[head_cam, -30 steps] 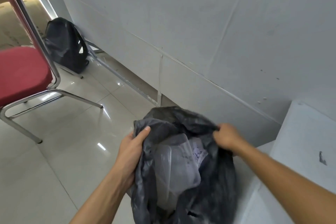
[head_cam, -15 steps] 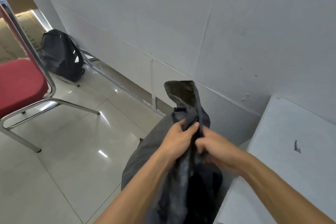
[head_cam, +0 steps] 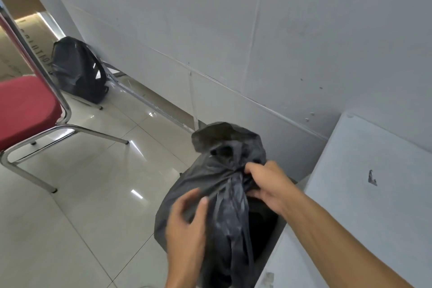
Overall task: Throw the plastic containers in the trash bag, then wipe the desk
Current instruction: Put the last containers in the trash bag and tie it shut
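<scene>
A black trash bag (head_cam: 224, 213) stands on the floor beside the white desk (head_cam: 364, 182), its neck gathered and twisted shut below a puffed top. My right hand (head_cam: 268, 182) grips the twisted neck from the right. My left hand (head_cam: 187, 220) pinches a stretched strip of the bag's plastic lower on the left side; it is blurred. The plastic containers are hidden inside the bag. The desk top carries a small dark mark (head_cam: 372, 179).
A red-cushioned chair with chrome legs (head_cam: 30, 110) stands at the left on the glossy tiled floor (head_cam: 88, 206). A black backpack (head_cam: 77, 70) leans against the white wall at the back left. The desk edge lies close on the bag's right.
One second ago both hands held the bag's mouth open, with clear containers showing inside. The mouth has since been gathered and twisted shut, and my left hand has dropped lower on the bag.
</scene>
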A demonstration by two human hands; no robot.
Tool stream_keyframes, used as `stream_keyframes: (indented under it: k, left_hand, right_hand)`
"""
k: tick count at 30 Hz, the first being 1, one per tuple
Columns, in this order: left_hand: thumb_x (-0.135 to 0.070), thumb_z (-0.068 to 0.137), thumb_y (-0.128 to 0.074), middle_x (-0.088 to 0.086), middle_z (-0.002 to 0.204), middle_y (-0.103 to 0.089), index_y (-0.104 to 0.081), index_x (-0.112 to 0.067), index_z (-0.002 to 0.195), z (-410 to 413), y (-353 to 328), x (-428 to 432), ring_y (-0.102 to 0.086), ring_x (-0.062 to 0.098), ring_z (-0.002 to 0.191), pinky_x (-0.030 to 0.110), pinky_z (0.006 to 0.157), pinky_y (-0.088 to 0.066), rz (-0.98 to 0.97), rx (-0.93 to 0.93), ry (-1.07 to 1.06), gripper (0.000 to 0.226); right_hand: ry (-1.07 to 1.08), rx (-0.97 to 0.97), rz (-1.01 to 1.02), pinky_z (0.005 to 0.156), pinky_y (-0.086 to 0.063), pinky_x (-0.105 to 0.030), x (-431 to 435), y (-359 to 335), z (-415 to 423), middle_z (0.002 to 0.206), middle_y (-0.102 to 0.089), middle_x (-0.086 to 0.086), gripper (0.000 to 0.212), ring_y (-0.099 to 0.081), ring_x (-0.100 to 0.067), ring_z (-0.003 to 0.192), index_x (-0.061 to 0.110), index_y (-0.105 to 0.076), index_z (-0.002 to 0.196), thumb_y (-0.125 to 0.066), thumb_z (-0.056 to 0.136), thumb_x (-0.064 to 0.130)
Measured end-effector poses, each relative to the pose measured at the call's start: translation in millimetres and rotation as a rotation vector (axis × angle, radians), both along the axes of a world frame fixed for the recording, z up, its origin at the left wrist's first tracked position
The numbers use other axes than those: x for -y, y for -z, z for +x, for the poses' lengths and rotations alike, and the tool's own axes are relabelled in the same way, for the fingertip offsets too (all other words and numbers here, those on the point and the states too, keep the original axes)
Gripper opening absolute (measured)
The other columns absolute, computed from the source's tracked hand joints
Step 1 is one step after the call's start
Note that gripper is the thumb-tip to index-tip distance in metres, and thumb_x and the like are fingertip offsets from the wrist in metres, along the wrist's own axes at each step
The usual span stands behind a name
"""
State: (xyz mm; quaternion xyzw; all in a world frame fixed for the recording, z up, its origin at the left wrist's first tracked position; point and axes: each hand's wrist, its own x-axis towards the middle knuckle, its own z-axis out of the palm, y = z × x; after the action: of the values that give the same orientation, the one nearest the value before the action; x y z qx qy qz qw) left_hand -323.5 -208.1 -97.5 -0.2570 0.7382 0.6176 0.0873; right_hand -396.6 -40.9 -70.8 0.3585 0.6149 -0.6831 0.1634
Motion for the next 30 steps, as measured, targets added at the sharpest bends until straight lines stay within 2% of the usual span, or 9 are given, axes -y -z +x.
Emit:
stream_keyframes:
  k: [2, 6, 8, 10, 13, 16, 21, 27, 30]
  left_hand:
    - [-0.033, 0.088, -0.073, 0.009, 0.145, -0.053, -0.057, -0.018, 0.134, 10.3, -0.4, 15.8, -0.048, 0.025, 0.135, 0.047, 0.114, -0.038, -0.014, 0.234, -0.253, 0.052]
    - [-0.062, 0.09, -0.054, 0.023, 0.159, -0.033, -0.033, -0.005, 0.153, 24.3, 1.6, 20.6, -0.033, 0.041, 0.146, 0.052, 0.117, -0.026, 0.788, 0.751, -0.387, 0.087]
    - [-0.079, 0.075, -0.054, 0.022, 0.153, -0.044, -0.047, -0.004, 0.147, 27.7, 0.2, 6.9, -0.042, 0.045, 0.14, 0.06, 0.116, -0.03, 1.166, 0.737, -0.291, 0.104]
    - [-0.082, 0.069, -0.059, 0.027, 0.133, -0.063, -0.065, 0.002, 0.127, 9.1, -4.5, -2.8, -0.062, 0.047, 0.119, 0.061, 0.101, -0.048, 1.365, 0.643, -0.222, 0.103]
    - [-0.076, 0.069, -0.067, 0.029, 0.111, -0.072, -0.075, 0.005, 0.108, -36.4, -13.9, -11.7, -0.073, 0.046, 0.094, 0.052, 0.074, -0.06, 1.197, 0.614, -0.184, 0.09]
    - [-0.044, 0.085, -0.072, 0.022, 0.097, -0.077, -0.079, 0.005, 0.091, -58.5, -4.9, -25.3, -0.076, 0.036, 0.075, 0.041, 0.061, -0.061, 0.943, 0.671, -0.099, 0.05]
    - [0.002, 0.088, -0.053, 0.023, 0.09, -0.068, -0.064, 0.005, 0.101, -50.4, 18.8, -37.6, -0.061, 0.033, 0.065, 0.034, 0.057, -0.053, 0.509, 0.615, -0.093, 0.017]
    - [-0.004, 0.093, -0.059, 0.029, 0.109, -0.071, -0.064, -0.001, 0.115, -43.6, 14.4, -32.5, -0.07, 0.043, 0.094, 0.055, 0.08, -0.06, 0.455, 0.559, 0.001, 0.023]
    - [-0.009, 0.096, -0.057, 0.03, 0.108, -0.07, -0.064, 0.003, 0.116, -43.7, 4.2, -27.8, -0.07, 0.039, 0.09, 0.046, 0.072, -0.06, 0.54, 0.566, 0.015, 0.024]
  right_hand:
    - [0.183, -0.045, -0.067, 0.073, -0.061, -0.043, -1.4, 1.3, -5.4, 0.109, -0.067, -0.014, 0.042, -0.068, -0.031, 0.093, 0.013, -0.053, 0.127, -0.047, 0.091, -0.007]
    - [0.128, -0.077, -0.082, 0.087, -0.059, -0.044, 8.6, 6.3, 4.0, 0.133, -0.058, -0.002, 0.072, -0.062, -0.027, 0.113, 0.04, -0.035, 0.148, -0.04, 0.095, -0.008]
    - [0.0, -0.054, -0.07, 0.092, -0.057, -0.046, 18.0, 6.6, 14.3, 0.136, -0.06, 0.0, 0.067, -0.061, -0.027, 0.118, 0.04, -0.041, 0.147, -0.039, 0.097, -0.005]
    - [-0.38, -0.092, 0.307, 0.096, -0.053, -0.038, 23.0, 1.4, 27.9, 0.131, -0.062, -0.001, 0.048, -0.061, -0.029, 0.116, 0.03, -0.056, 0.134, -0.042, 0.095, 0.004]
    - [-1.015, -0.104, 0.877, 0.083, -0.046, -0.037, 27.0, -9.1, 50.2, 0.112, -0.056, -0.006, 0.015, -0.059, -0.034, 0.105, 0.025, -0.056, 0.095, -0.051, 0.092, 0.011]
    - [-1.361, -0.128, 1.116, 0.094, -0.041, -0.041, 32.1, -22.7, 63.2, 0.125, -0.053, -0.006, 0.027, -0.052, -0.03, 0.114, 0.02, -0.055, 0.123, -0.056, 0.096, 0.018]
    - [-1.334, -0.144, 1.098, 0.074, -0.042, -0.035, 22.3, -51.8, 65.2, 0.114, -0.054, -0.005, 0.023, -0.058, -0.029, 0.096, 0.019, -0.056, 0.116, -0.055, 0.093, 0.023]
    - [-1.472, -0.161, 1.215, 0.089, -0.05, -0.046, 18.0, -24.9, 49.1, 0.164, 0.023, -0.005, 0.132, -0.04, -0.041, 0.13, 0.043, 0.016, 0.151, -0.087, 0.07, 0.029]
    - [-1.505, -0.131, 1.169, 0.09, -0.048, -0.047, 34.2, 3.4, 48.8, 0.159, -0.016, -0.015, 0.121, -0.046, -0.04, 0.127, 0.031, 0.002, 0.152, -0.087, 0.071, 0.036]
